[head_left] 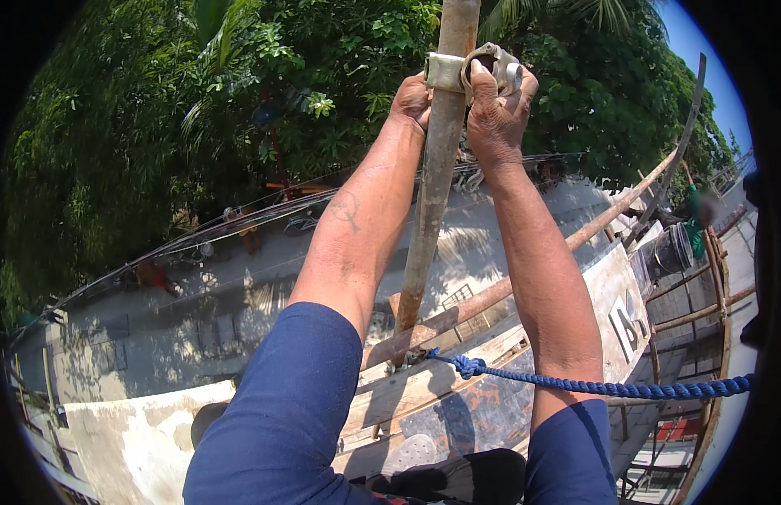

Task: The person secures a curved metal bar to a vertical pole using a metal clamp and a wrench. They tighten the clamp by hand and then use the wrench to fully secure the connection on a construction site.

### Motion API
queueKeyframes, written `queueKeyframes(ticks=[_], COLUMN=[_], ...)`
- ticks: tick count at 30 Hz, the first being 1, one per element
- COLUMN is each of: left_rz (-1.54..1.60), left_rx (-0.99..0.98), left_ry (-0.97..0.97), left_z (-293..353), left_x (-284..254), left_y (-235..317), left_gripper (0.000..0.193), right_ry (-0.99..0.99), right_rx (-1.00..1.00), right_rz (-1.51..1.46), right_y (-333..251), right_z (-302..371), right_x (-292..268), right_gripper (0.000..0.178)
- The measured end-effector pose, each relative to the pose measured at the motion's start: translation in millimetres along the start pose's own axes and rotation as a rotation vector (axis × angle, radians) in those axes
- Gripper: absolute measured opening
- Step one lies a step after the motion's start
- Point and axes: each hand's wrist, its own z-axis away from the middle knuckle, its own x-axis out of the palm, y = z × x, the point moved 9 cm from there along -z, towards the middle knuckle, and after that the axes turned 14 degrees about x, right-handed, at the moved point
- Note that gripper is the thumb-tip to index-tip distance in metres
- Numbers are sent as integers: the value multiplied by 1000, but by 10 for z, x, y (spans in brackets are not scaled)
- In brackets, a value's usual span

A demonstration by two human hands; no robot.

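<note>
Hands meet high on an upright scaffold pole [437, 168], seen from the head camera looking down past both forearms in blue sleeves. The left hand [411, 99] is wrapped around the left side of the pole, fingers curled shut against it just below a metal coupler clamp [470, 69]. The right hand [496, 114] grips the clamp itself, fingers bent over its open outer half and thumb pressed to its face, so the clamp sits between both hands, its band wrapped round the pole near the top edge of the view. Lower down, the pole crosses a slanted horizontal tube [525, 282] that runs up toward the right. A blue rope [592, 387] is knotted by that crossing and stretches off to the right edge. Wooden planks [424, 383] lie beneath the tube. Far below lie a concrete wall [155, 337], a road and dense green trees [138, 109].
</note>
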Motion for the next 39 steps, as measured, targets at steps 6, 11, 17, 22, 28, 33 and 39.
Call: queueKeyframes(ticks=[6, 11, 17, 22, 28, 33, 39], left_rz=[-61, -375, -472, -399, -73, -286, -424], left_rx=[25, -129, -211, -84, -81, -114, -224], left_ry=[-70, -111, -91, -51, -130, -160, -230], left_z=[26, -68, -68, -5, 65, -1, -91], left_x=[54, -16, -127, -149, -3, 28, 22], left_y=[36, -26, 58, 140, 97, 36, 67], left_gripper=[34, 37, 33, 30, 34, 35, 43], right_ry=[-22, 11, 5, 37, -234, 97, 13], right_rx=[-14, -10, 54, 19, -273, -616, -500], right_rz=[-41, 24, 53, 212, 441, 654, 682], right_y=[-26, -7, 39, -7, -159, -272, -182], right_z=[-14, -19, -9, -16, 57, 210, 120], right_x=[20, -11, -14, -17, 188, 112, 129], right_gripper=[63, 64, 64, 61, 20, 22, 21])
